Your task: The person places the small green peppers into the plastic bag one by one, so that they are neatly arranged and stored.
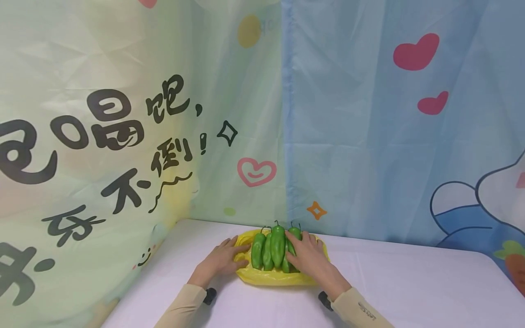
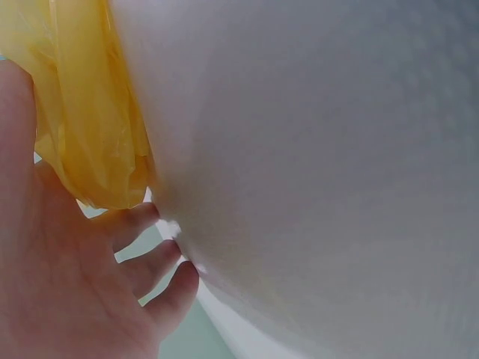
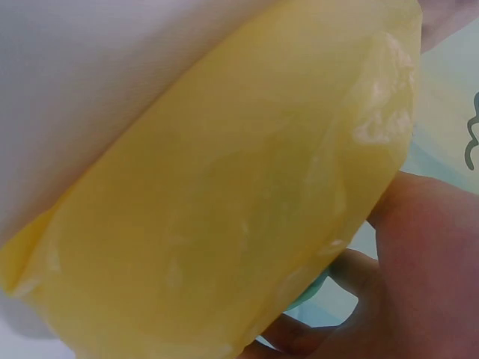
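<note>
Several long green peppers point(image 1: 277, 246) stand side by side in a yellow plastic bag point(image 1: 266, 277), stems up, the bag's edge folded down around them. My left hand point(image 1: 223, 258) is at the bag's left side, with fingers spread and the thumb reaching over the rim. In the left wrist view, this hand's lower fingers point(image 2: 176, 295) lie loosely beside the bag, close to the table. On the right, my right hand point(image 1: 309, 255) reaches over the rim, its fingers and thumb spread against the rightmost peppers. The bag's front hides most of the peppers in the right wrist view.
The bag sits on a white-covered table point(image 1: 393, 282) near its back edge. Printed curtains point(image 1: 336, 136) hang close behind and along the left. Dark wrist bands point(image 1: 210, 296) show at both beige sleeves.
</note>
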`<state>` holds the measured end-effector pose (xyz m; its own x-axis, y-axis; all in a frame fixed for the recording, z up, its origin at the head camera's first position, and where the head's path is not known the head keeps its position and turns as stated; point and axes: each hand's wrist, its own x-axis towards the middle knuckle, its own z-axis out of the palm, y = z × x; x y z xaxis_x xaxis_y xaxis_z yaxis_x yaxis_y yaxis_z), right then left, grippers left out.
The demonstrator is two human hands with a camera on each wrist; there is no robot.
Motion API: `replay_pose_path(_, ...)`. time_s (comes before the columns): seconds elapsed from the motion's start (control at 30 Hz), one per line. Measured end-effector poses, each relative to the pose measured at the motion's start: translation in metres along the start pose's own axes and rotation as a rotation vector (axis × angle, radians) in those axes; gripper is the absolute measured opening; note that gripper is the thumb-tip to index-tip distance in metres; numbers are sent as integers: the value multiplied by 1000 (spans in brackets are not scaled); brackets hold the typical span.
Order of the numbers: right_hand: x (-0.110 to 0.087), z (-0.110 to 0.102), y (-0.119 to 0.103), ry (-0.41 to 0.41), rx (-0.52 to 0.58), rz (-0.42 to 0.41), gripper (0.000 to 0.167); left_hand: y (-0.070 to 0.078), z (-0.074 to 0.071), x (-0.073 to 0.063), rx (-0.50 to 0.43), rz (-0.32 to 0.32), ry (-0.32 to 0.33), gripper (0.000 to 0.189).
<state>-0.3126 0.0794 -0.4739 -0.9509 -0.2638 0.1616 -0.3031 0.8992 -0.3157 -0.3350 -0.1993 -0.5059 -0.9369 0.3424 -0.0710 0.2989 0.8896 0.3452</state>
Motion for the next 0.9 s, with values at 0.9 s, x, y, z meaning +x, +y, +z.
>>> replay_pose_path(0.9, -3, 3, 2, 0, 1, 6, 57, -5, 4, 5, 18, 1, -2, 58)
